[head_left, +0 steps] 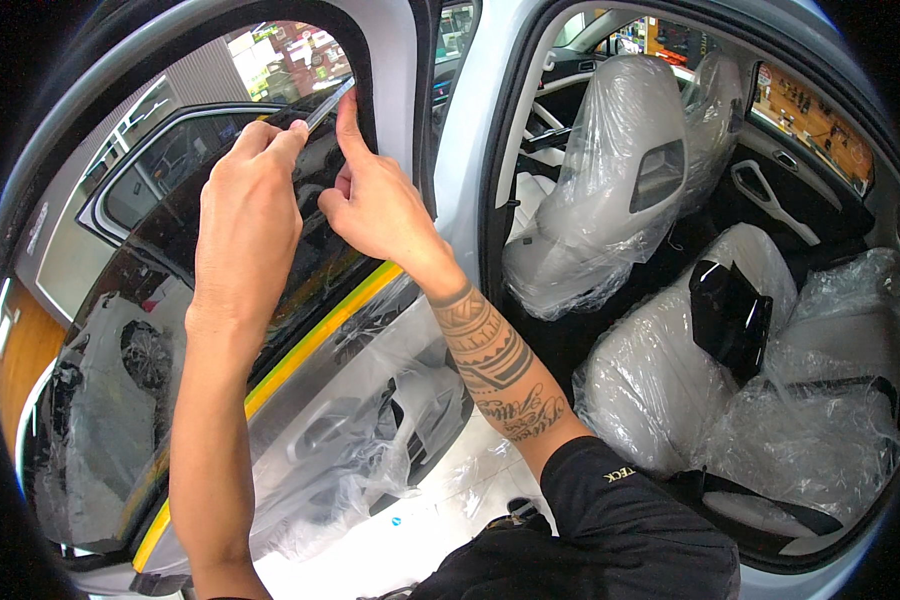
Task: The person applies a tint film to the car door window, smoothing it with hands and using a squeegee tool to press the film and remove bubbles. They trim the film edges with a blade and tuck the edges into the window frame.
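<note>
The left hand [253, 200] is closed, pinching a thin pale tool [330, 106] near the upper corner of the dark door window [100, 300]. The right hand [382, 205] extends its index finger beside the tool's tip, thumb apart; whether it grips anything is hidden. A yellow strip [310, 348] lines the window's lower edge. Beyond, a glossy black sheet [730, 318] lies on the plastic-wrapped rear seat [640, 400].

Plastic-wrapped grey front seat [615, 150] beside the similarly covered rear seat [655, 385].
</note>
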Available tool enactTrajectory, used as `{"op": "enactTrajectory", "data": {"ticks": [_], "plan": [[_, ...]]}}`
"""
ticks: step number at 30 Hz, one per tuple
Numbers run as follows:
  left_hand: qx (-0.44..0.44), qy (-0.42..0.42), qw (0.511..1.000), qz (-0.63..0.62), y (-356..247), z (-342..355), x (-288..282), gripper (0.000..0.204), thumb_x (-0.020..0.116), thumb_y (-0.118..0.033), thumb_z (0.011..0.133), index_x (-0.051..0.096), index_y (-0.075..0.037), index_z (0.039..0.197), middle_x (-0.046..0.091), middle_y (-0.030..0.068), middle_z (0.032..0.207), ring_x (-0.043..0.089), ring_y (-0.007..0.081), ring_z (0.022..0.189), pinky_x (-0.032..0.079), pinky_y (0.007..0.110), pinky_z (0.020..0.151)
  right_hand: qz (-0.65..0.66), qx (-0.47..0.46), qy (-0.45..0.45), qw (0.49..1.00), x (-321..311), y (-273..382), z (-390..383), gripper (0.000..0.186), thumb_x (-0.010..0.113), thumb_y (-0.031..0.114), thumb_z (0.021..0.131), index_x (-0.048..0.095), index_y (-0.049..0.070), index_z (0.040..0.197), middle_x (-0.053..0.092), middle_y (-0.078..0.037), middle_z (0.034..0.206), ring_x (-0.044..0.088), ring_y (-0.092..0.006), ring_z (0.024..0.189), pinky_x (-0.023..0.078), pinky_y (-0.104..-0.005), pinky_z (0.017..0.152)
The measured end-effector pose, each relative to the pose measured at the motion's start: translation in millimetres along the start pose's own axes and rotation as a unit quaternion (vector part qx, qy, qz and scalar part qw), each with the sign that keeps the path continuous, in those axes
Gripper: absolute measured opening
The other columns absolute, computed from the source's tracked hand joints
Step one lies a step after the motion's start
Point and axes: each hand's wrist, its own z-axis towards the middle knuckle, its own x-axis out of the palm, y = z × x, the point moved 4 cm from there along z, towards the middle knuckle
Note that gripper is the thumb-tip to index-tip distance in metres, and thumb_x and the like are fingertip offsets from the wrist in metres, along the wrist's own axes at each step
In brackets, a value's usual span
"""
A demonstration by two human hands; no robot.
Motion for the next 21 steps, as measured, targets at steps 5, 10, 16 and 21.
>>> {"op": "enactTrajectory", "data": {"ticks": [5, 10, 16, 21], "plan": [[0.003, 0.004, 1.000, -0.001, 1.8, 1.6, -2.7, 0.038, 0.055, 0.011, 0.078, 0.065, 0.004, 0.115, 0.065, 0.0202, 0.105, 0.066, 0.0384, 0.092, 0.053, 0.044, 0.082, -0.003, 0.002, 0.005, 1.000, -1.2, 1.7, -0.1, 0.106, 0.061, 0.005, 0.074, -0.005, 0.011, 0.156, 0.060, -0.016, 0.062, 0.061, -0.0333, 0.059, 0.050, -0.0394, 0.066], [0.009, 0.013, 1.000, 0.024, -0.8, 4.9, -6.1, 0.039, 0.055, 0.010, 0.079, 0.065, 0.005, 0.116, 0.064, 0.0204, 0.101, 0.066, 0.0379, 0.090, 0.053, 0.044, 0.081, 0.005, 0.006, 0.004, 1.000, -1.4, 2.8, 0.0, 0.105, 0.061, 0.005, 0.074, -0.004, 0.011, 0.156, 0.060, -0.016, 0.063, 0.061, -0.0327, 0.060, 0.050, -0.0395, 0.067], [0.027, 0.026, 0.999, 0.038, 0.0, 8.2, -7.6, 0.039, 0.055, 0.009, 0.079, 0.063, 0.006, 0.117, 0.063, 0.0203, 0.100, 0.066, 0.0375, 0.090, 0.053, 0.044, 0.080, 0.006, 0.011, 0.000, 1.000, -2.2, 4.6, -0.5, 0.104, 0.060, 0.005, 0.074, -0.004, 0.010, 0.156, 0.060, -0.016, 0.063, 0.061, -0.0324, 0.060, 0.050, -0.0395, 0.067], [0.017, 0.008, 1.000, 0.020, 0.9, 1.3, -6.1, 0.041, 0.056, 0.011, 0.077, 0.063, 0.006, 0.117, 0.063, 0.0213, 0.101, 0.066, 0.0379, 0.091, 0.053, 0.045, 0.082, 0.006, 0.010, 0.000, 1.000, -0.5, 5.5, -0.1, 0.104, 0.060, 0.005, 0.074, -0.004, 0.010, 0.156, 0.060, -0.017, 0.063, 0.061, -0.0323, 0.060, 0.050, -0.0394, 0.067]]}}
